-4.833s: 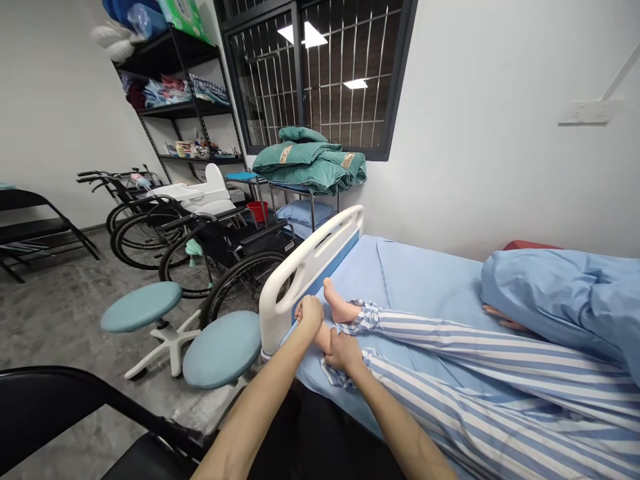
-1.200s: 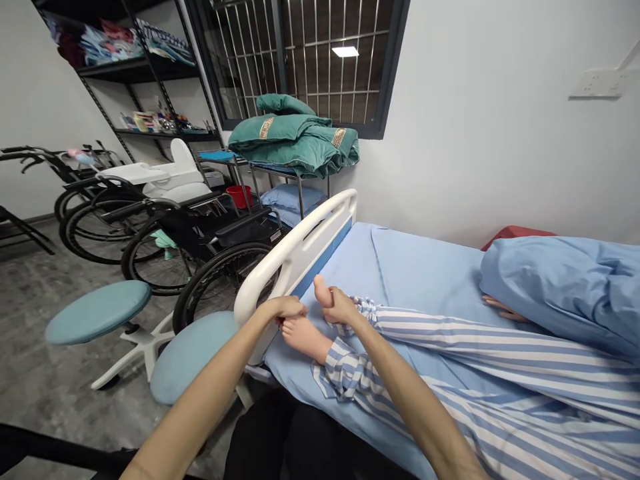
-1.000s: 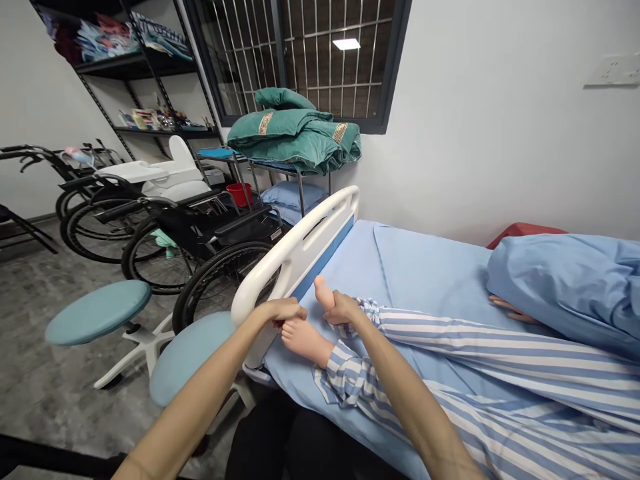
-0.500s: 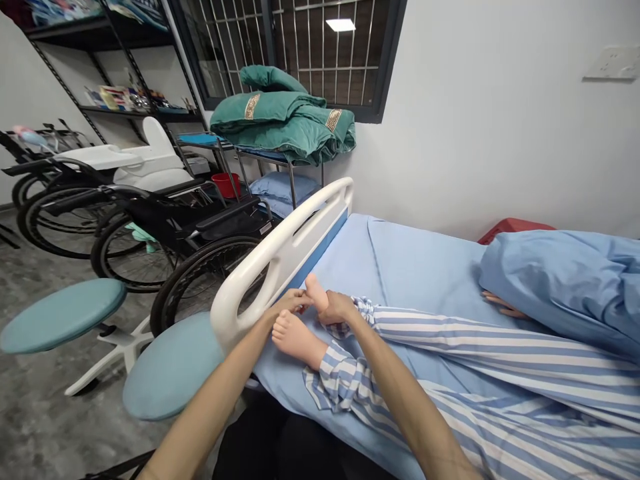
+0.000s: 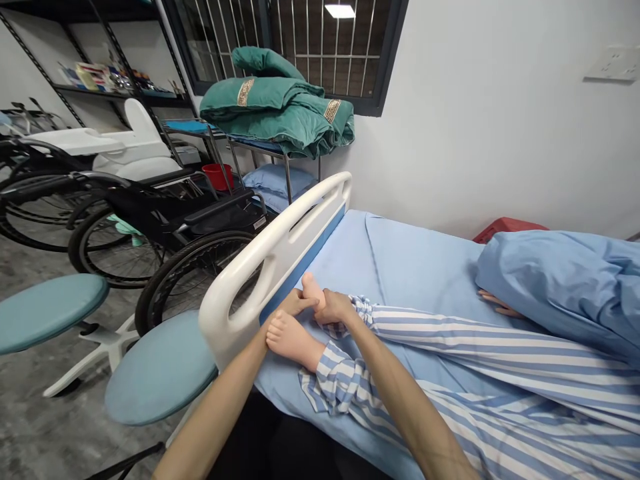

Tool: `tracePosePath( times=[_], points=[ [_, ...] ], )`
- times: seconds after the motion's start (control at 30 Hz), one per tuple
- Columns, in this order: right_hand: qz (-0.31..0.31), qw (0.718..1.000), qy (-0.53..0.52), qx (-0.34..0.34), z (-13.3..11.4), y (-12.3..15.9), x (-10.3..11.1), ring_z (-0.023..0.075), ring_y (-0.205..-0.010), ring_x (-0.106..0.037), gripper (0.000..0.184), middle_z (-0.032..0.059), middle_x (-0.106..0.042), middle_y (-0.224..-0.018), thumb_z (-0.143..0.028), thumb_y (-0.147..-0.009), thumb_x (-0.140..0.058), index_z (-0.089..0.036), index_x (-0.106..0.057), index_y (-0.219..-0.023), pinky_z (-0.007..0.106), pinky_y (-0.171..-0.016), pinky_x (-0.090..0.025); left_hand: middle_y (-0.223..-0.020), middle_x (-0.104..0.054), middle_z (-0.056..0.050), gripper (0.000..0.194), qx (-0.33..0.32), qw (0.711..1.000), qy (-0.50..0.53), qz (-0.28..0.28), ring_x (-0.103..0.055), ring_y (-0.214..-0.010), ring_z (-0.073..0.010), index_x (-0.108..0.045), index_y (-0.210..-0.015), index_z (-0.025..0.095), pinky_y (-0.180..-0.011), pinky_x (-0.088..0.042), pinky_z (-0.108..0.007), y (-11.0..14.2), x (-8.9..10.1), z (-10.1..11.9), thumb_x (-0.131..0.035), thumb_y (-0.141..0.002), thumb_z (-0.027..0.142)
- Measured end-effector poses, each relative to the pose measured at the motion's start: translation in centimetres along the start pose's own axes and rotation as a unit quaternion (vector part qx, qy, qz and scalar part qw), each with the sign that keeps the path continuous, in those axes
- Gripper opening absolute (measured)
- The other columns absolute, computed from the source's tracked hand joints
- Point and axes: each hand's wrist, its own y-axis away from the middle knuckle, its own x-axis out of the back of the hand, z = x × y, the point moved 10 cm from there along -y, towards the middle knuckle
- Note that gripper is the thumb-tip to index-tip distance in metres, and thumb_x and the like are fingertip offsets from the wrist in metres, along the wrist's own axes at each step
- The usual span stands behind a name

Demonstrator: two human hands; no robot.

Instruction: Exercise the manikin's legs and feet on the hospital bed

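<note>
A figure in blue-and-white striped pyjamas [image 5: 450, 347] lies on a bed with a light blue sheet [image 5: 410, 260]. Its two bare feet point at the white footboard [image 5: 270, 247]. My right hand [image 5: 336, 308] is closed round the heel and ankle of the far foot [image 5: 311, 288]. My left hand [image 5: 295, 303] reaches in from the left, its fingers curled against the sole and toes of that same foot. The near foot [image 5: 290, 337] lies free on the sheet just below my left wrist.
A blue quilt [image 5: 560, 287] covers the figure's upper body. Two round teal stools [image 5: 160, 367] stand by the bed's end, with black wheelchairs [image 5: 190, 233] behind them. Folded green bedding [image 5: 280, 113] sits on a metal trolley under the barred window. Shelving stands far left.
My left hand has left the toes of the near foot and moved up onto the far foot, joining my right hand. The view has drifted closer to the footboard.
</note>
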Motion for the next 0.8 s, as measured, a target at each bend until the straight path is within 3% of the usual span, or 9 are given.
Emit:
tracePosePath(
  times=[0.33, 0.63, 0.8],
  points=[
    [0.014, 0.999, 0.022, 0.033, -0.6, 0.4, 0.2, 0.0295, -0.093, -0.064, 0.061, 0.0116, -0.068, -0.104, -0.051, -0.059, -0.068, -0.019, -0.053, -0.109, 0.031, -0.068, -0.044, -0.093, -0.054, -0.015, 0.044, 0.000, 0.997, -0.007, 0.074, -0.051, -0.086, -0.0253, -0.049, -0.101, 0.011, -0.072, -0.034, -0.034, 0.0, -0.1, -0.2, -0.007, -0.090, 0.010],
    [0.015, 0.999, 0.023, 0.028, 0.0, -0.5, -0.6, 0.0306, -0.091, -0.065, 0.063, 0.0104, -0.069, -0.103, -0.055, -0.058, -0.068, -0.021, -0.052, -0.109, 0.033, -0.068, -0.046, -0.085, -0.052, -0.012, 0.042, 0.006, 0.991, -0.028, 0.132, -0.051, -0.080, -0.0221, -0.052, -0.091, 0.013, -0.064, -0.032, -0.032, -0.2, 0.2, -0.1, -0.010, -0.089, 0.008],
    [0.009, 0.999, 0.023, 0.028, 0.0, -0.6, -0.7, 0.0299, -0.091, -0.065, 0.062, 0.0108, -0.068, -0.104, -0.053, -0.060, -0.066, -0.021, -0.051, -0.110, 0.033, -0.068, -0.046, -0.085, -0.052, -0.011, 0.042, 0.011, 0.993, -0.021, 0.113, -0.051, -0.081, -0.0220, -0.050, -0.094, 0.014, -0.065, -0.033, -0.032, -0.1, 0.3, -0.2, -0.009, -0.089, 0.009]
  ],
)
